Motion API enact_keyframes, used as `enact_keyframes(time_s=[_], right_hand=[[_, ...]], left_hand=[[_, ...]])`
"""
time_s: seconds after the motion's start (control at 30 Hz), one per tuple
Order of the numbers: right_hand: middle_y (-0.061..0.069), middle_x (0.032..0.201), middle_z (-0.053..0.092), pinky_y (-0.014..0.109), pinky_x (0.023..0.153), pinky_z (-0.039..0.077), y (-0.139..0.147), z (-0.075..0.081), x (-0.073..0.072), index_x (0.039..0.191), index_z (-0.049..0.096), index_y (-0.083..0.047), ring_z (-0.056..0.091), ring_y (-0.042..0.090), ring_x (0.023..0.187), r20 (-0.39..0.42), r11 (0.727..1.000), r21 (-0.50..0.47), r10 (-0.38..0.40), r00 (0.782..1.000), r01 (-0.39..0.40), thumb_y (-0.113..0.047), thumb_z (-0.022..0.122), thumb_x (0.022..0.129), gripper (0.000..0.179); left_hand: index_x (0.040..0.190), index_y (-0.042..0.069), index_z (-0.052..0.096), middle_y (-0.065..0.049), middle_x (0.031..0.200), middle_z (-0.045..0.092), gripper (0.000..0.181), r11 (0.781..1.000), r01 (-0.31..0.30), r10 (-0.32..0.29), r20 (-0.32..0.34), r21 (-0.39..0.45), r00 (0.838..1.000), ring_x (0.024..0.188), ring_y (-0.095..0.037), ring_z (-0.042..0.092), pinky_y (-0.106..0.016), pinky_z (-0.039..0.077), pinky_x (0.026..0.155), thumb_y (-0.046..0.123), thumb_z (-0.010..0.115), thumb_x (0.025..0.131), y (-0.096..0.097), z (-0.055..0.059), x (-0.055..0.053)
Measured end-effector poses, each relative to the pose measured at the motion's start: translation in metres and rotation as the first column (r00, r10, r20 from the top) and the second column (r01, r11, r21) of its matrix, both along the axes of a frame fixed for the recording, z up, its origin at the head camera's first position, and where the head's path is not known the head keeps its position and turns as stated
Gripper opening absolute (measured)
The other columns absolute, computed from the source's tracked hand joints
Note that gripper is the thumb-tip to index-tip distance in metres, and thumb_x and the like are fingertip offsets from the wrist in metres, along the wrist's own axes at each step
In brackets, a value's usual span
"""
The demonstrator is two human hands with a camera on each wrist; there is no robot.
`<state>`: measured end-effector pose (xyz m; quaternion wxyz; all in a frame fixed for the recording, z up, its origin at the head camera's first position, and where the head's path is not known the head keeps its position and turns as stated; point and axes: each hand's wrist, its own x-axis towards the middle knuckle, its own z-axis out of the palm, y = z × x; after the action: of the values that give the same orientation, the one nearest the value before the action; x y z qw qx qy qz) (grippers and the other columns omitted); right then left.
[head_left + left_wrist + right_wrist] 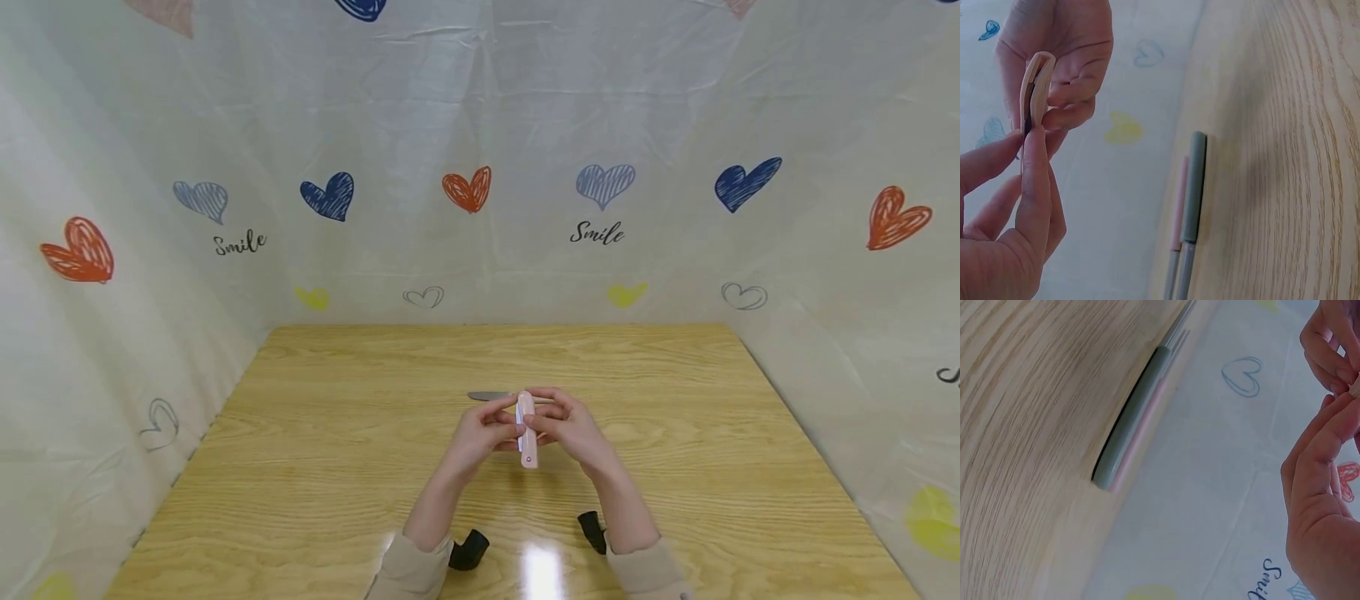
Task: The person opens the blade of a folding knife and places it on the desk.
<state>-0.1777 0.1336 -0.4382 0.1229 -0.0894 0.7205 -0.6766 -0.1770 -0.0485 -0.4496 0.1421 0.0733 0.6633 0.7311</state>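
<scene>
Above the table, both hands hold a pink folding knife [528, 450] upright, with a rivet at its lower end. My left hand [474, 435] pinches its left side, where a pale blade edge shows along the handle. From the other side, the right hand [576, 428] grips the pink handle with thumb and fingers. In the left wrist view, the slot of the folding knife [1041, 90] faces the camera, with a dark strip inside. Only a small piece of the folding knife shows at the edge of the right wrist view, mostly hidden by fingers.
Behind the hands, a knife with a green handle [1194, 187] and grey blade [486, 396] lies on the wooden table [337, 467]. Beside it is a slim pink-handled utensil [1178, 209]. Black wrist devices [470, 551] sit at both cuffs. A heart-printed cloth [525, 108] surrounds the table.
</scene>
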Motion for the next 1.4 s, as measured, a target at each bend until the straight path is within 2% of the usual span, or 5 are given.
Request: enact_keyframes(time_s=[0.53, 0.7, 0.9, 1.23, 1.4], right_hand=[[0.011, 0.098, 0.068, 0.047, 0.078, 0.057, -0.004, -0.004, 0.001, 0.141, 0.042, 0.002, 0.066, 0.020, 0.083, -0.009, 1.000, 0.005, 0.010, 1.000, -0.010, -0.014, 0.064, 0.096, 0.053], [0.012, 0.098, 0.068, 0.042, 0.076, 0.057, -0.004, -0.003, 0.001, 0.141, 0.045, -0.001, 0.065, 0.019, 0.082, 0.001, 1.000, 0.016, -0.009, 1.000, 0.009, -0.013, 0.064, 0.095, 0.051], [0.011, 0.097, 0.067, 0.033, 0.070, 0.056, -0.004, -0.001, 0.000, 0.140, 0.047, -0.002, 0.064, 0.018, 0.081, 0.017, 0.998, 0.017, -0.059, 0.998, 0.058, -0.008, 0.063, 0.095, 0.048], [0.011, 0.099, 0.065, 0.034, 0.071, 0.057, -0.004, -0.002, 0.000, 0.143, 0.044, -0.003, 0.063, 0.019, 0.083, 0.010, 0.998, 0.014, -0.054, 0.999, 0.054, -0.008, 0.062, 0.095, 0.051], [0.009, 0.100, 0.064, 0.030, 0.070, 0.054, -0.002, -0.002, 0.000, 0.143, 0.045, -0.001, 0.060, 0.017, 0.083, 0.012, 0.996, 0.012, -0.084, 0.996, 0.084, -0.006, 0.062, 0.095, 0.051]], left_hand=[[0.140, 0.000, 0.052, -0.001, 0.086, 0.061, 0.050, 1.000, 0.006, -0.007, 0.007, 0.014, 1.000, 0.075, -0.010, 0.062, -0.045, 0.057, 0.085, -0.002, 0.065, 0.091, -0.007, -0.008, -0.002], [0.141, -0.001, 0.049, 0.000, 0.087, 0.061, 0.052, 0.999, 0.027, -0.027, -0.005, 0.037, 1.000, 0.076, -0.010, 0.062, -0.039, 0.058, 0.083, -0.004, 0.064, 0.091, -0.008, -0.010, -0.003], [0.141, -0.003, 0.048, 0.000, 0.087, 0.058, 0.052, 0.998, 0.011, -0.011, -0.012, 0.065, 1.000, 0.077, -0.010, 0.062, -0.026, 0.057, 0.075, -0.006, 0.063, 0.091, -0.007, -0.011, -0.004], [0.141, -0.002, 0.048, -0.003, 0.091, 0.055, 0.051, 0.998, 0.014, -0.013, -0.017, 0.054, 1.000, 0.079, -0.010, 0.060, -0.028, 0.057, 0.078, -0.005, 0.061, 0.092, -0.007, -0.009, -0.003], [0.141, -0.001, 0.049, -0.004, 0.092, 0.053, 0.050, 0.999, -0.013, 0.013, -0.024, 0.031, 1.000, 0.079, -0.011, 0.058, -0.028, 0.056, 0.076, -0.005, 0.060, 0.092, -0.007, -0.008, -0.002]])
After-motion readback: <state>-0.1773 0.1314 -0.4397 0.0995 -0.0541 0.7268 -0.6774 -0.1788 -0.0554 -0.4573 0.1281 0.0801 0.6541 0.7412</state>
